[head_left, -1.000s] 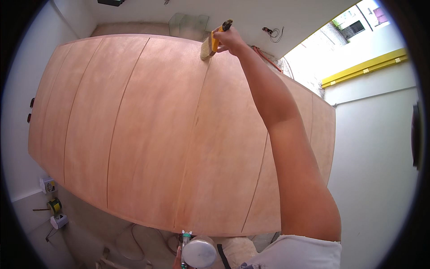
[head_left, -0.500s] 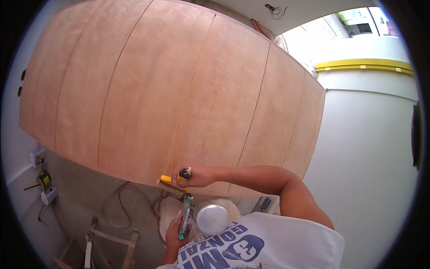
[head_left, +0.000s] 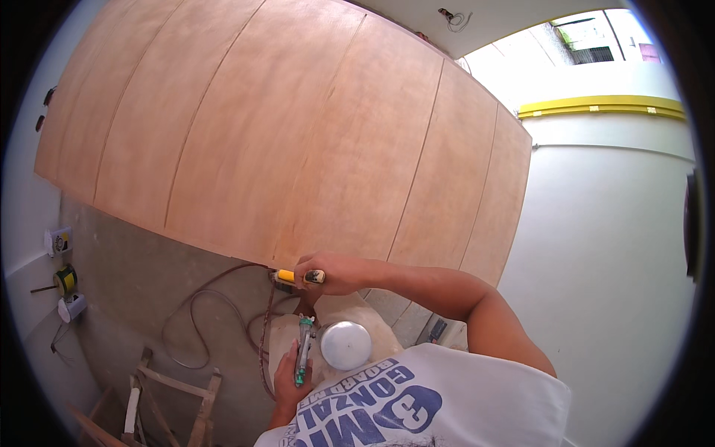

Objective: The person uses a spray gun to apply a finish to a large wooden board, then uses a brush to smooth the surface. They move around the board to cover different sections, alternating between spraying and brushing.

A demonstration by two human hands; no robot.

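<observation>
My right hand is closed around a yellow-handled brush, held at the near edge of a large pinkish-brown wooden panel. The brush's dark-tipped handle end points back toward me, and its head is partly hidden. My left hand is wrapped round a grey spray gun with green fittings, low in front of my body. Just right of the gun is a round, silvery lidded cup; I cannot tell whether it is joined to the gun. Thin dark seams run across the panel.
A reddish hose loops over the grey floor. At lower left stands a wooden frame. Several cans, one of them green and yellow, line the left wall. A white wall rises at right, topped by a yellow beam.
My right hand and the brush have shifted slightly up and turned, so the brush head is less visible. The view has tilted, and the panel's near edge sits higher. My left hand still holds the spray gun.
</observation>
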